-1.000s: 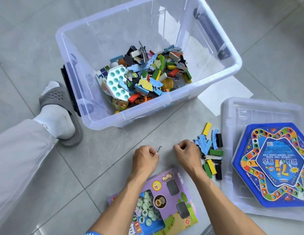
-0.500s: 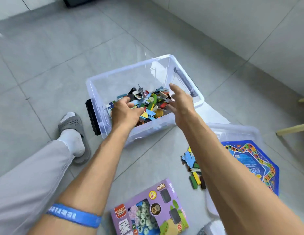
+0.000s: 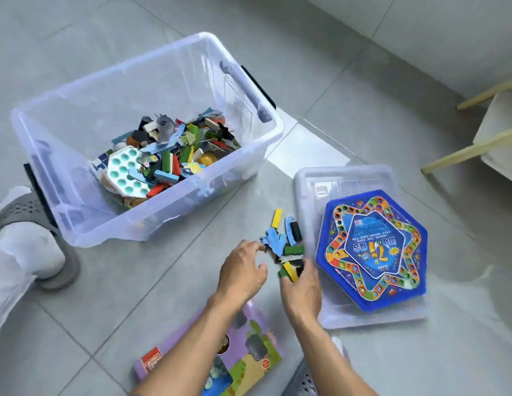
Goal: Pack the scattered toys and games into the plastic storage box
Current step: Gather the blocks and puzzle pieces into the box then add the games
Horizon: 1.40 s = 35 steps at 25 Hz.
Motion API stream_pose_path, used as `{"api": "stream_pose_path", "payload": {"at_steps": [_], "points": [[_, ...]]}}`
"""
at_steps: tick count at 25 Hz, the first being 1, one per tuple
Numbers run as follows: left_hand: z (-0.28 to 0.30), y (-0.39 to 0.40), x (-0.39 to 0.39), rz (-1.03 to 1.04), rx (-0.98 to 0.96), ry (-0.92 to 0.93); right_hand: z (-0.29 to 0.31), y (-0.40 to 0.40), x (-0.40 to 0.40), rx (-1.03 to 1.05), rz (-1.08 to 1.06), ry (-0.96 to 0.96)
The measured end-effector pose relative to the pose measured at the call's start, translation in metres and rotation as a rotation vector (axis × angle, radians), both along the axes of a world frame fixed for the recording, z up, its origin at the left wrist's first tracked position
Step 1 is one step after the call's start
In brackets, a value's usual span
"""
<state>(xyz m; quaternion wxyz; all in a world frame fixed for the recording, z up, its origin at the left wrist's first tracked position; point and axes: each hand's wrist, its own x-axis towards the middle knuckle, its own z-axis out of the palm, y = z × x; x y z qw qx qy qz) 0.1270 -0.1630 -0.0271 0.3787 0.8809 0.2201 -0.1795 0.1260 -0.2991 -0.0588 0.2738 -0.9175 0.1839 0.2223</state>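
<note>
Clear plastic storage box on floor tiles, part-filled with toys. Loose coloured blocks lie between box and lid. Right hand curls around their near end; left hand, fingers curled, touches a blue piece.

The grey tiled floor carries a clear storage box, its lid, loose blocks and a purple game box.

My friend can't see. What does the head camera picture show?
Two hands, left and right, gather a small pile of toy pieces on the floor tiles. Behind stands a clear plastic storage box partly filled with toys; beside the pile, a blue hexagonal game board lies on the box's lid.
</note>
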Motion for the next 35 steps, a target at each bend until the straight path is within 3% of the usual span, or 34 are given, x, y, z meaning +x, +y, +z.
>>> {"api": "stream_pose_path", "payload": {"at_steps": [2,5,10,17,22,25,27,29,33,35], "points": [[-0.026,-0.012,0.022,-0.302,0.172,0.110,-0.018,0.007,-0.011,-0.122,0.138,0.048],[-0.054,-0.025,0.059,-0.672,0.429,0.204,-0.042,0.006,-0.014,-0.207,0.231,-0.063],[-0.072,-0.020,0.089,-0.831,0.488,0.048,-0.056,0.007,-0.004,-0.204,0.311,-0.188],[-0.075,-0.010,0.052,-0.354,0.268,0.088,-0.044,0.008,0.013,-0.179,0.262,0.010],[-0.071,-0.009,0.036,0.099,0.086,0.149,-0.039,-0.001,0.009,-0.076,0.259,-0.008],[-0.057,-0.001,0.027,0.285,0.007,0.106,-0.033,-0.004,0.011,0.066,0.139,-0.005],[-0.033,0.007,0.019,0.428,-0.070,0.010,-0.017,0.005,0.019,0.224,-0.044,-0.022],[0.007,0.018,0.014,0.522,-0.130,-0.198,0.014,0.025,0.035,0.381,-0.134,-0.074],[0.111,0.065,0.035,0.607,-0.183,-0.622,0.117,0.079,0.086,0.641,-0.085,-0.291],[0.160,0.100,0.052,0.609,-0.080,-0.730,0.166,0.110,0.109,0.765,-0.045,-0.381]]}}
